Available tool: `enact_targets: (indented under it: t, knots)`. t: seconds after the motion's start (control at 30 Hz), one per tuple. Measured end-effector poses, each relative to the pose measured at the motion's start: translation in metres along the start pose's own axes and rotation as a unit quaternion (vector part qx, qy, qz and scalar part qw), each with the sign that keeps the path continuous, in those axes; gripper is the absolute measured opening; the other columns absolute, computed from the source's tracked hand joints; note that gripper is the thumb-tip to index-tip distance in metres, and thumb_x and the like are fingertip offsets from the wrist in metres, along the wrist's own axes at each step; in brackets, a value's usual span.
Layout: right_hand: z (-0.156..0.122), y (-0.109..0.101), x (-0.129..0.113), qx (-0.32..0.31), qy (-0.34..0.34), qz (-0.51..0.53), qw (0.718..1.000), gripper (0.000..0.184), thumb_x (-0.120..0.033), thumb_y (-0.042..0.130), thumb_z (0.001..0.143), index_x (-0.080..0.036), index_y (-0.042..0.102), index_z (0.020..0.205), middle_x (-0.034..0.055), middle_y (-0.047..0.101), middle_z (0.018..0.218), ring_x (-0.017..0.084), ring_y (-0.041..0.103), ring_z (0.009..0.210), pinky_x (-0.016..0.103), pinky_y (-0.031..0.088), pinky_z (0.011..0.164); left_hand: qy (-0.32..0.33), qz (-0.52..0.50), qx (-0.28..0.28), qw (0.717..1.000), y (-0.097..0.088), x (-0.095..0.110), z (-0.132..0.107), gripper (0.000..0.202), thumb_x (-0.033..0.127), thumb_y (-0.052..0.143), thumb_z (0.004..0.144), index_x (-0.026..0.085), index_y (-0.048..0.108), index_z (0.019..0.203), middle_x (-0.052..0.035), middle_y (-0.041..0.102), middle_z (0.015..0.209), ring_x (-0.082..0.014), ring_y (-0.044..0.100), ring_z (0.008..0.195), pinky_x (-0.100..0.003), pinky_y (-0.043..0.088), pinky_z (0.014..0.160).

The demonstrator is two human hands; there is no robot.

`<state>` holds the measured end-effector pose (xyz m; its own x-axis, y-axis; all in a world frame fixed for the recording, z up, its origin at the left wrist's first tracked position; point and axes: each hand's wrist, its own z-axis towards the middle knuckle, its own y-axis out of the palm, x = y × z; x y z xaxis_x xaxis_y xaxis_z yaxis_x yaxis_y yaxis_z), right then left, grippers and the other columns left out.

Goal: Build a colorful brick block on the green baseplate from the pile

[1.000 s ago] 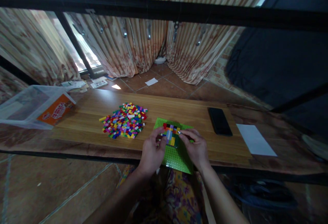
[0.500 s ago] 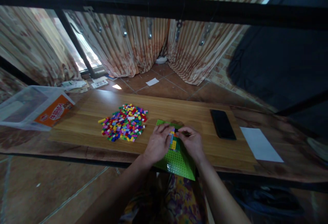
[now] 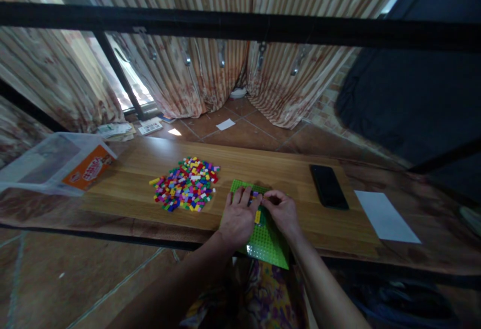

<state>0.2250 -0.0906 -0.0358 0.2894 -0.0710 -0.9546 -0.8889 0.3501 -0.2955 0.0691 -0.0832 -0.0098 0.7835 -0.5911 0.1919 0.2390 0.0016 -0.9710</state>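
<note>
A green baseplate (image 3: 267, 248) lies at the near edge of the wooden table (image 3: 124, 183), its front corner hanging over the edge. A small block of coloured bricks (image 3: 257, 215) is fixed on it, mostly hidden by my hands. My left hand (image 3: 237, 217) lies flat on the plate and the bricks, fingers stretched forward. My right hand (image 3: 281, 212) rests beside it, fingers curled in a pinch at the far side of the brick block; what they hold is hidden. A heap of loose coloured bricks (image 3: 187, 184) lies to the left of the plate.
A black phone (image 3: 328, 193) lies right of the plate, and a white sheet of paper (image 3: 386, 210) beyond it. A clear plastic box with an orange label (image 3: 56, 164) lies on its side at the table's left end. A black bar (image 3: 240, 25) crosses overhead. Curtains hang behind.
My left hand has slid forward and flattened over the bricks on the plate. My right hand has stayed pinched at the block's far side. The view has tilted slightly.
</note>
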Motion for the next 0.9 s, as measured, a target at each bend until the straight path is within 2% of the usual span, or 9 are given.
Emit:
enact_targets:
  t: [0.07,0.17,0.27,0.37,0.43,0.53,0.67,0.8,0.9]
  knots:
    - [-0.009,-0.003,-0.001,0.018,-0.011,-0.001,1.0,0.035,-0.044,0.069,0.07,-0.018,0.067,0.094,0.0061,0.069,0.087,0.02,0.061,0.076,0.034,0.049,0.074,-0.001,-0.005,0.005,1.0,-0.001,0.0,0.0,0.047,0.019,0.042,0.09,0.024,0.048,0.136,-0.0128,0.045,0.143,-0.0339,0.039,0.132,-0.056,0.037,0.104]
    - [-0.031,-0.008,0.0,0.035,-0.021,-0.056,0.998,0.053,-0.045,0.07,0.07,-0.02,0.061,0.116,0.0103,0.065,0.113,0.025,0.061,0.1,0.043,0.047,0.09,0.005,-0.035,0.018,0.999,-0.003,-0.003,-0.004,0.05,0.019,0.044,0.089,0.025,0.045,0.138,-0.0132,0.043,0.144,-0.0319,0.04,0.132,-0.053,0.038,0.105]
    - [-0.051,-0.01,0.002,0.006,-0.037,-0.13,0.991,0.073,-0.041,0.073,0.066,-0.024,0.049,0.132,0.0096,0.055,0.131,0.028,0.051,0.121,0.047,0.039,0.104,0.007,-0.082,0.057,0.995,-0.002,-0.005,-0.015,0.053,0.019,0.044,0.09,0.024,0.039,0.142,-0.0141,0.037,0.149,-0.0287,0.038,0.135,-0.049,0.038,0.108]
    - [-0.057,-0.007,0.005,-0.031,-0.08,-0.18,0.98,0.086,-0.032,0.074,0.064,-0.026,0.038,0.142,0.0085,0.048,0.14,0.028,0.043,0.131,0.047,0.034,0.109,-0.036,-0.137,0.108,0.984,0.004,-0.008,-0.036,0.053,0.019,0.038,0.093,0.024,0.033,0.145,-0.013,0.035,0.15,-0.0248,0.037,0.137,-0.045,0.04,0.109]
    - [-0.054,-0.005,0.008,-0.049,-0.099,-0.201,0.973,0.085,-0.029,0.07,0.068,-0.027,0.034,0.144,0.0086,0.047,0.141,0.028,0.041,0.132,0.048,0.033,0.11,-0.073,-0.168,0.139,0.973,0.009,-0.01,-0.055,0.053,0.02,0.039,0.093,0.021,0.032,0.146,-0.0143,0.037,0.149,-0.0238,0.039,0.136,-0.044,0.043,0.107]
    - [-0.044,-0.005,0.011,-0.061,-0.111,-0.213,0.969,0.078,-0.03,0.064,0.074,-0.025,0.032,0.145,0.0105,0.047,0.141,0.029,0.043,0.132,0.05,0.034,0.109,-0.093,-0.191,0.151,0.965,0.012,-0.017,-0.086,0.055,0.017,0.042,0.09,0.023,0.034,0.145,-0.0131,0.04,0.147,-0.0234,0.041,0.135,-0.044,0.043,0.108]
    - [-0.025,-0.011,0.015,-0.068,-0.12,-0.221,0.965,0.075,-0.034,0.062,0.076,-0.024,0.033,0.144,0.0112,0.049,0.14,0.028,0.046,0.13,0.048,0.036,0.109,-0.131,-0.214,0.151,0.956,0.002,-0.034,-0.117,0.054,0.016,0.042,0.09,0.024,0.036,0.143,-0.0114,0.044,0.144,-0.0218,0.043,0.134,-0.042,0.045,0.107]
    - [-0.008,-0.017,0.019,-0.072,-0.107,-0.242,0.962,0.077,-0.041,0.061,0.076,-0.021,0.033,0.144,0.0132,0.049,0.14,0.03,0.046,0.129,0.05,0.035,0.109,-0.182,-0.204,0.171,0.947,-0.011,-0.055,-0.129,0.047,0.016,0.041,0.09,0.023,0.042,0.137,-0.0101,0.047,0.141,-0.0207,0.046,0.131,-0.042,0.044,0.108]
    - [0.0,-0.022,0.021,-0.071,-0.1,-0.253,0.96,0.074,-0.042,0.058,0.077,-0.022,0.034,0.143,0.0117,0.053,0.138,0.03,0.05,0.126,0.049,0.038,0.106,-0.197,-0.181,0.191,0.944,-0.016,-0.07,-0.13,0.046,0.015,0.043,0.089,0.022,0.045,0.135,-0.0104,0.05,0.137,-0.0216,0.049,0.127,-0.043,0.045,0.107]
